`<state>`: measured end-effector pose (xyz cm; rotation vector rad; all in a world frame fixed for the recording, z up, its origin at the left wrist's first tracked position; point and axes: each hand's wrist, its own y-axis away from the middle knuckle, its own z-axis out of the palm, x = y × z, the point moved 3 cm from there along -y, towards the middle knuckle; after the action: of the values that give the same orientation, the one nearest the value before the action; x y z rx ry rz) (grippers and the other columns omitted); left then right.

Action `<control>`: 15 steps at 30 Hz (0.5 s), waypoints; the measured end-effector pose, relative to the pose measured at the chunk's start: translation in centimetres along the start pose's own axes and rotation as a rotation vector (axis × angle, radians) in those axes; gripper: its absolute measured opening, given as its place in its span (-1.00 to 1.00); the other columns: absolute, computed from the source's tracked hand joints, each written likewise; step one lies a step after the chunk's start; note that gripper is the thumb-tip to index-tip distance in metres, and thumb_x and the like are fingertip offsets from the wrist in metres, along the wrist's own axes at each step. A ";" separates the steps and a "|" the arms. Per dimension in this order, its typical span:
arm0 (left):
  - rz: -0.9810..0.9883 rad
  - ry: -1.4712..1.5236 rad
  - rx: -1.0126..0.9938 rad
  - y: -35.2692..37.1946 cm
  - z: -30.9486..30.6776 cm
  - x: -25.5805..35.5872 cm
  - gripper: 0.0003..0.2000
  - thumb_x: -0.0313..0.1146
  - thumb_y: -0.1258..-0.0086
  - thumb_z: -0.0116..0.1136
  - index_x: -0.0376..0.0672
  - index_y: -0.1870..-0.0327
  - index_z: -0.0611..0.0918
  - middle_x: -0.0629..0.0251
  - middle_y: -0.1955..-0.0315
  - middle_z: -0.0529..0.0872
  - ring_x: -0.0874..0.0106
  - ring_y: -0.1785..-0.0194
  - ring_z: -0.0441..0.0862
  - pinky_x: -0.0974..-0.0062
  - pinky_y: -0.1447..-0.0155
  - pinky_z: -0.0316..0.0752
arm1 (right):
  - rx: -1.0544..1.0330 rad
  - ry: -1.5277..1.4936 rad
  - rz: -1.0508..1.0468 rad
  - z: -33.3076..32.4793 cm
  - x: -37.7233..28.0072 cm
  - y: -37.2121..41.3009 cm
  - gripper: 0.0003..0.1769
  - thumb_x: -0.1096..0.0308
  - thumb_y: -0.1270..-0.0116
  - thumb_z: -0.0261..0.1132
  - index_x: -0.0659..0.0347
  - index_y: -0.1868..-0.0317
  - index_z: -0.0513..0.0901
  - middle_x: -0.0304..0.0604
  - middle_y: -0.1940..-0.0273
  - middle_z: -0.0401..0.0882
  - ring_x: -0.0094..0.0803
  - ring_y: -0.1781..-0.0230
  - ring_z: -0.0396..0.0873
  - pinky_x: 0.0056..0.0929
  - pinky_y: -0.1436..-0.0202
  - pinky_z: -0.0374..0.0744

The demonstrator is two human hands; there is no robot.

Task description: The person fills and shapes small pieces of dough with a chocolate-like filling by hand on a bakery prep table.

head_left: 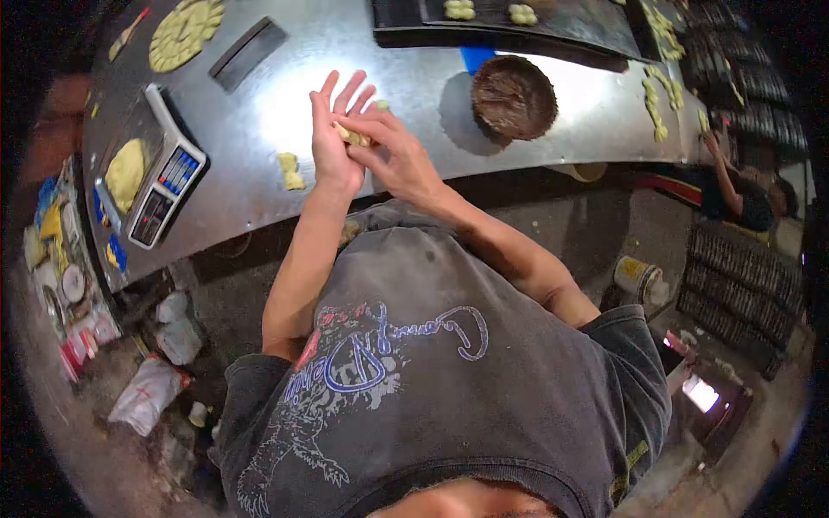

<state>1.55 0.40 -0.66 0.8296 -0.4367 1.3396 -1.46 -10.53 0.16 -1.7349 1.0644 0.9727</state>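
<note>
My left hand [333, 148] is raised over the metal table's near side, its fingers stretched out and apart. A small piece of pale yellow dough [350, 135] lies against its palm. Bent over that palm, my right hand [395, 154] presses its fingers on the same dough, which they partly hide. Another small strip of dough [291, 171] lies on the table to the left of my hands. To their right stands a round brown bowl [515, 97] with a dark brown paste in it.
On the left are a digital scale [168, 186], a large dough lump [126, 175], a ring of dough pieces [186, 34] and a dark flat bar [248, 53]. A black tray [570, 26] with shaped dough sits at the far side. Another person's arm [725, 177] reaches in at right.
</note>
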 end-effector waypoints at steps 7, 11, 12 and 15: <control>0.820 -0.744 -0.314 2.4 9.3 -3.7 -0.54 0.00 -0.68 -0.19 -0.21 -0.18 0.58 0.14 -0.25 0.63 0.21 -0.37 0.51 0.15 -0.51 0.25 | 0.072 -0.713 0.470 -10.6 0.1 1.6 -0.74 0.39 -0.32 0.48 0.30 0.04 0.70 -0.22 0.04 0.62 -0.45 -0.04 0.53 -0.33 -0.21 0.49; 1.097 -0.978 -0.428 1.8 11.4 -7.5 -0.58 0.03 -0.57 0.08 -0.16 -0.03 0.72 0.30 -0.03 0.80 0.26 -0.12 0.72 0.16 -0.50 0.26 | 0.180 -0.954 0.504 -13.3 1.8 5.3 -0.75 0.34 -0.38 0.45 0.23 0.02 0.65 -0.35 0.11 0.60 -0.57 0.10 0.56 -0.54 -0.03 0.55; 1.073 -0.987 -0.435 1.6 11.4 -8.8 -0.57 0.05 -0.53 0.13 -0.15 -0.05 0.72 0.31 0.00 0.81 0.26 -0.06 0.75 0.16 -0.49 0.27 | 0.185 -1.085 0.631 -14.2 2.4 5.8 -0.77 0.31 -0.42 0.41 0.17 0.01 0.62 -0.35 0.11 0.59 -0.58 0.12 0.55 -0.52 0.06 0.56; 0.866 -0.965 -0.488 1.8 12.9 -13.2 -0.38 0.19 -0.43 0.17 -0.16 -0.28 0.61 0.19 -0.30 0.62 0.15 -0.47 0.42 0.11 -0.54 0.19 | 0.127 -1.110 0.756 -17.3 7.0 7.2 -0.82 0.31 -0.47 0.35 0.16 0.03 0.60 -0.35 0.14 0.60 -0.58 0.14 0.55 -0.49 0.10 0.55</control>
<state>-0.72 -18.03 -1.12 0.8529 -1.9705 1.4035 -2.80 -30.30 -2.37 -0.4143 0.9326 1.9372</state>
